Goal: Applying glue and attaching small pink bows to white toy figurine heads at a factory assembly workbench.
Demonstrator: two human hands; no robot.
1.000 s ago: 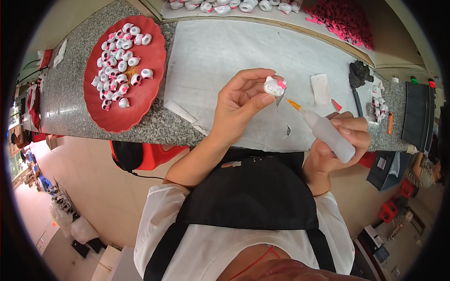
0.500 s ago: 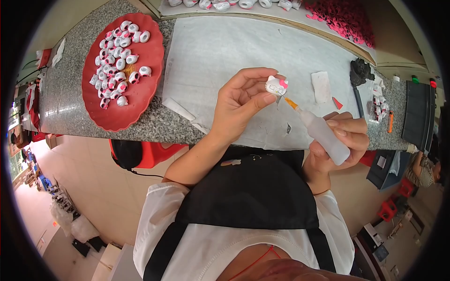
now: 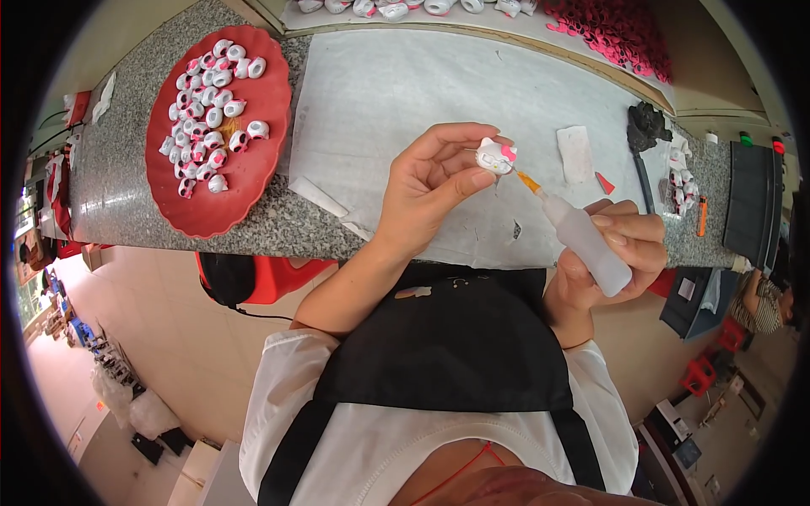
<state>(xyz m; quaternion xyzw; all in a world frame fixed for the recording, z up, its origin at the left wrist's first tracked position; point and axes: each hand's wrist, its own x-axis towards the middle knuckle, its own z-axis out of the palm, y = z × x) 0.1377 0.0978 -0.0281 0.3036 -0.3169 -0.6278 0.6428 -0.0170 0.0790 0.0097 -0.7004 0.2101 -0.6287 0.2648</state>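
Observation:
My left hand (image 3: 434, 181) pinches a small white cat-head figurine (image 3: 493, 158) with a pink bow between thumb and fingers. In my right hand (image 3: 629, 244) is a translucent squeeze bottle (image 3: 591, 253), tilted up toward the left. Its orange needle tip (image 3: 529, 183) points at the lower right of the figurine's face; whether it touches is too fine to tell. Both hands are raised over the white paper sheet (image 3: 405, 93). To the left, a red scalloped plate (image 3: 266, 156) holds many similar white and pink pieces, partly piled together.
A folded white tissue (image 3: 576, 154) and a red scrap (image 3: 605, 183) lie on the sheet. Farther right are a black-wrapped tool (image 3: 647, 126), more white pieces (image 3: 682, 190) and an orange stick (image 3: 702, 217). A shelf behind bears a pink heap (image 3: 616, 38). A red stool (image 3: 283, 278) stands below the counter.
The needle tip has drawn slightly away to the right from the front of the figurine's face. Both hands keep their grips; the whole view has shifted slightly.

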